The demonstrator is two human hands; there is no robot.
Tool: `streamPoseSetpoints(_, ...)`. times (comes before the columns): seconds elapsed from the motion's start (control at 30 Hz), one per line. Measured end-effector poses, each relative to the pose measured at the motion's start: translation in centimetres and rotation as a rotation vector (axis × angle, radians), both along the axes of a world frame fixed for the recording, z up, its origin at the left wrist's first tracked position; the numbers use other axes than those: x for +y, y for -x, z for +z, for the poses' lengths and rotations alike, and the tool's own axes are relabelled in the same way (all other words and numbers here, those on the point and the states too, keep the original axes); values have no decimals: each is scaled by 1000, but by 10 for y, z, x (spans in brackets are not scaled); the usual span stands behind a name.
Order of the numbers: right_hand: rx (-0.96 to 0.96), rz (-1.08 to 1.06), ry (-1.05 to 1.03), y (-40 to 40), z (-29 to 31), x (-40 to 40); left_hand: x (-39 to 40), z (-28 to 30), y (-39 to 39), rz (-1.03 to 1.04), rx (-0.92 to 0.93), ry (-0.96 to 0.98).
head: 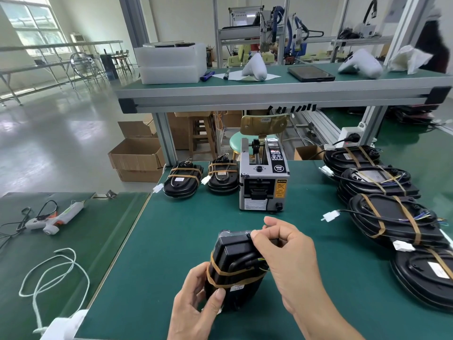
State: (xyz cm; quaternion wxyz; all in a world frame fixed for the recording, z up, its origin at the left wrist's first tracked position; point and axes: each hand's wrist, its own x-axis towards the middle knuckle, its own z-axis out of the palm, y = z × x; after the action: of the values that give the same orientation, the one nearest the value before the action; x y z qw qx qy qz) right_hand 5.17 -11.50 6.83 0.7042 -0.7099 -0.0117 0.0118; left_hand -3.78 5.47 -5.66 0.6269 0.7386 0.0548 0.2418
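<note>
Now left hand [196, 303], right hand [286, 253] curl fingers round one unit [232, 256] (two more [182, 179] behind).

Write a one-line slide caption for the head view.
Left hand and right hand hold a banded black unit over green bench.

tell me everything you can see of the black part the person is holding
The black part is a glossy housing, plastic by its look, with rounded stepped edges and a clear strip at its far end. Two tan rubber bands cross its middle, pinning a looped black cable with coloured wires against it. It lies lengthwise away from the person over the green table. The left hand grips its near left side; the right hand pinches at its far right corner.
</note>
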Motion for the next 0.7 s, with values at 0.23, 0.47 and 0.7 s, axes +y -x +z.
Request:
streamPoseSetpoints(0.23, -26, -9, 71, -1, 0, 0, 0, 0, 0, -2, -2, 9)
streamPoseSetpoints(0.47, -21, -15, 89, -2, 2, 2, 1, -2, 0, -5, -9, 10)
streamPoseSetpoints(0.7, -10, 13, 96, -6, -1, 1, 1, -3, -1, 5, -18, 7)
